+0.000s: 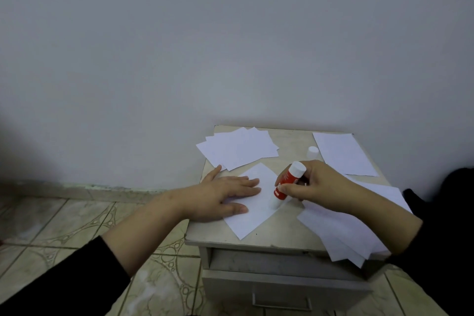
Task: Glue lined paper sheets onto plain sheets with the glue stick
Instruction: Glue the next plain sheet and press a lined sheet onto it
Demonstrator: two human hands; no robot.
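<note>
A single white sheet (256, 210) lies turned at an angle in the middle of the small cabinet top (292, 141). My left hand (225, 195) presses flat on the sheet's left part with straight fingers. My right hand (318, 185) grips a red and white glue stick (288, 182), tilted, its lower white end touching the sheet. The stick's white cap (313, 152) stands apart, further back.
A fanned pile of white sheets (238, 149) lies at the back left, one sheet (343, 152) at the back right, and a stack (343, 233) under my right forearm overhangs the front right edge. The cabinet has a drawer with a handle (280, 303). Tiled floor lies to the left.
</note>
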